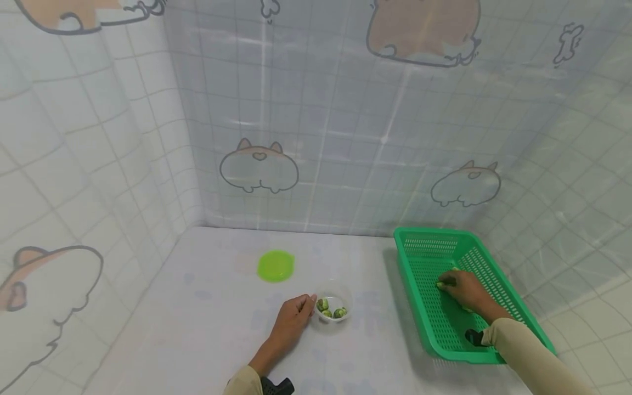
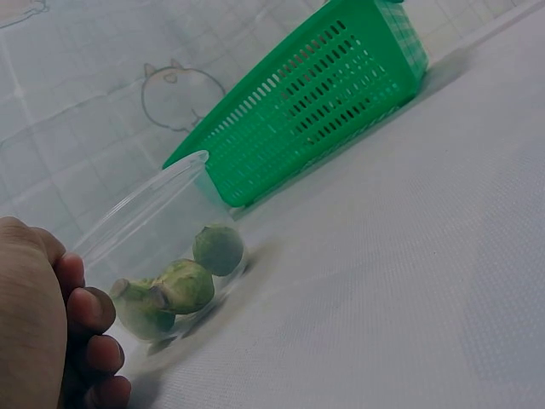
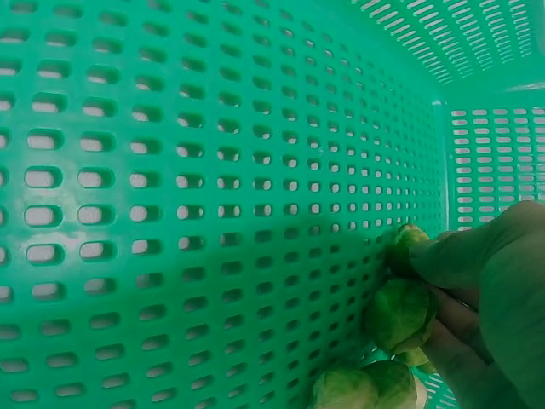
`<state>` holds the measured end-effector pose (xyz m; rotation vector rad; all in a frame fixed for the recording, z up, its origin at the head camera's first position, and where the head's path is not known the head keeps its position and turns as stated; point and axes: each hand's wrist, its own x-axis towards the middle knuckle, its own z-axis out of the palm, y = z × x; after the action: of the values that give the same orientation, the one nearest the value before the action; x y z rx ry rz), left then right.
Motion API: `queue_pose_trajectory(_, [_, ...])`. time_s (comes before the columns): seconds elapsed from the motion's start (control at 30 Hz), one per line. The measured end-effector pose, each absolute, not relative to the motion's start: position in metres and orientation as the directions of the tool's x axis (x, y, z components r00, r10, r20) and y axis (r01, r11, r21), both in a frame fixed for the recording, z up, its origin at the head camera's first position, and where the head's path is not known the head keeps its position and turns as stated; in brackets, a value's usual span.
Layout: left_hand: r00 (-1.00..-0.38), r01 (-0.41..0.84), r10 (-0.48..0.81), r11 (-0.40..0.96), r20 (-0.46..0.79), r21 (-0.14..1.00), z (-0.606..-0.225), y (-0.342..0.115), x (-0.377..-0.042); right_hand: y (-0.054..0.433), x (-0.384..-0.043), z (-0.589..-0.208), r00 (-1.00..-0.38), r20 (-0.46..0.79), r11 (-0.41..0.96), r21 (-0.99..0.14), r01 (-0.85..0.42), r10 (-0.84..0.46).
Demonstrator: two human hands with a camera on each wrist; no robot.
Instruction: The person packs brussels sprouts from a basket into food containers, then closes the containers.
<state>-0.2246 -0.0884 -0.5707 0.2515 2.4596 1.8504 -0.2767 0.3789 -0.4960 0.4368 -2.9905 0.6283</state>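
Note:
A clear plastic container [image 1: 332,320] stands on the table with three Brussels sprouts [image 1: 339,312] inside. At its left side my left hand [image 1: 290,321] has curled fingers and pinches the rim; the fingers [image 2: 92,310] partly cover the container in the left wrist view. Over on the right is a green plastic basket [image 1: 419,312]. My right hand [image 1: 466,289] reaches down into it and pinches a Brussels sprout [image 3: 409,249] between thumb and fingers. Another sprout [image 3: 400,315] touches those fingers, and more sprouts [image 3: 345,388] lie below on the basket floor, partly hidden by the hand.
A bright green round lid [image 1: 275,266] lies flat behind and left of the container. The white table [image 1: 207,329] is enclosed by sheet walls [image 1: 326,120] with cartoon dog prints. The basket stands close to the right wall.

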Motion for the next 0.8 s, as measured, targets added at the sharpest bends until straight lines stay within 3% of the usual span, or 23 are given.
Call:
queue_pose_trajectory(0.47, [-0.985,0.114,0.160,0.271,0.072,0.956,-0.570,-0.090,-0.225,0.375,-0.280,-0.498,-0.946,0.141,0.885,-0.334,-0.324,-0.293])
queue_pose_trajectory(0.8, [-0.985,0.108,0.160,0.286,0.064,0.952,-0.571,-0.090,-0.225,0.378,-0.275,-0.489,-0.962,0.128,0.846,-0.457,-0.273,-0.241])
